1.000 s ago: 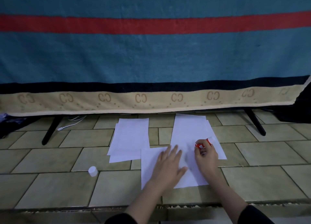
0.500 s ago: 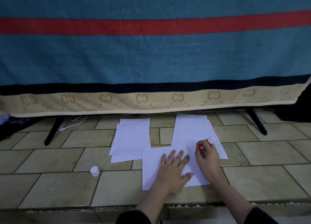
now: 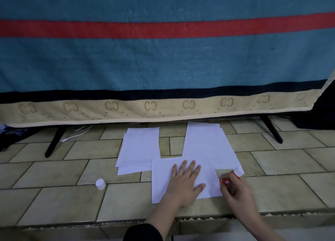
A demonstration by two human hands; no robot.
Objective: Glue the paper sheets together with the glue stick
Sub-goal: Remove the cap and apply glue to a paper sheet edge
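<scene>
From my feed I see a floor point(image 3: 54, 170) of pale greenish-beige tiles with dark grout lines, dimly lit. A large teal blanket point(image 3: 163, 63) with a red stripe, a dark band and a cream patterned border hangs across the whole back of the view. Under its hem, two slanted black legs point(image 3: 52, 142) stand on the tiles, and a white cable point(image 3: 76, 135) lies beside the left one

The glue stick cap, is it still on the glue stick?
No, the white cap stands by itself on the tiled floor, well left of the glue stick held in the right hand.
</scene>
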